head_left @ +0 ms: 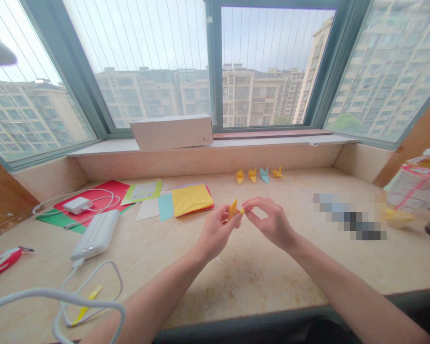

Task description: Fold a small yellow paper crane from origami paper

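Observation:
My left hand [215, 231] and my right hand [270, 220] meet above the middle of the marble ledge. Between their fingertips they pinch a small folded piece of orange-yellow paper [233, 209], held a little above the surface. Beyond it, near the ledge's back wall, stand several finished paper cranes [258, 175], orange ones and a light blue one, in a row. A stack of coloured paper squares [190, 199], yellow on top, lies just left of the hands.
A white power bank [96, 234] with a looping white cable [89, 296], a white charger [78, 205] on red and green sheets, a red pouch [2, 262] at far left, a white box [172, 131] on the sill, a clear container [415, 184] at right.

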`<state>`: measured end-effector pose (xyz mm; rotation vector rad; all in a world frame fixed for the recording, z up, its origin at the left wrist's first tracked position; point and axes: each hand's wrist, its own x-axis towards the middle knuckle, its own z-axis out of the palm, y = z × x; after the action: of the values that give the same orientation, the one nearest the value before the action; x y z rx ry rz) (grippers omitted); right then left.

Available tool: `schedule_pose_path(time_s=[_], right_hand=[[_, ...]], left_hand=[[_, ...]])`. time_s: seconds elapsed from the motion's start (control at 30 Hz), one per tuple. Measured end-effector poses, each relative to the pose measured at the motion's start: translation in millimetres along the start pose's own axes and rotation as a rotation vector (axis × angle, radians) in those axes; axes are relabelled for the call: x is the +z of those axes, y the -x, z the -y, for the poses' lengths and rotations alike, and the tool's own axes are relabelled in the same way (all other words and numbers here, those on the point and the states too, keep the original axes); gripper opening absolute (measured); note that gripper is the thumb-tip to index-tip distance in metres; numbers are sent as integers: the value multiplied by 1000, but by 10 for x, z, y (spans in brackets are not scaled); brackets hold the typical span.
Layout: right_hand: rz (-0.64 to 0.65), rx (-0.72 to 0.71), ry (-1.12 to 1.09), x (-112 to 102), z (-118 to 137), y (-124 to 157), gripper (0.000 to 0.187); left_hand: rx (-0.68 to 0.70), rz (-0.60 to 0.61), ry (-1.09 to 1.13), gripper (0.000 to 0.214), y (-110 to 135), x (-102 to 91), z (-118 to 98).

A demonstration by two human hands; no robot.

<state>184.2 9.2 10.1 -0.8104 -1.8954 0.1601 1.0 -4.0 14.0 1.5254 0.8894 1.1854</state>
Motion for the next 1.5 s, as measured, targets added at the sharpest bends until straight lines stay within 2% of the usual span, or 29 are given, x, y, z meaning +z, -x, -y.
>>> schedule_pose_path(time_s=[0.23, 0.33, 0.6, 0.8, 1.17, 1.37, 1.5], right_hand=[[-47, -54, 35, 17, -12, 9, 6], [-57, -20, 0, 38, -3, 19, 5], [-44, 29, -70, 92, 70, 25, 4], [-51, 104, -196, 112, 110, 24, 4], [1, 229, -259, 129, 156, 26, 8], [-69, 266, -224, 149, 154, 47, 11], [-73, 311, -283, 135, 151, 35, 18]], left_hand=[[20, -31, -7, 23, 7, -1, -6], [27, -38, -32, 24, 13, 2, -8], [72, -160, 5, 20, -1, 5, -13], [68, -124, 15, 21, 11, 19, -9], [79, -190, 45, 18, 15, 33, -39], [80, -190, 43, 16, 28, 47, -60], [95, -197, 40, 18, 30, 45, -82]])
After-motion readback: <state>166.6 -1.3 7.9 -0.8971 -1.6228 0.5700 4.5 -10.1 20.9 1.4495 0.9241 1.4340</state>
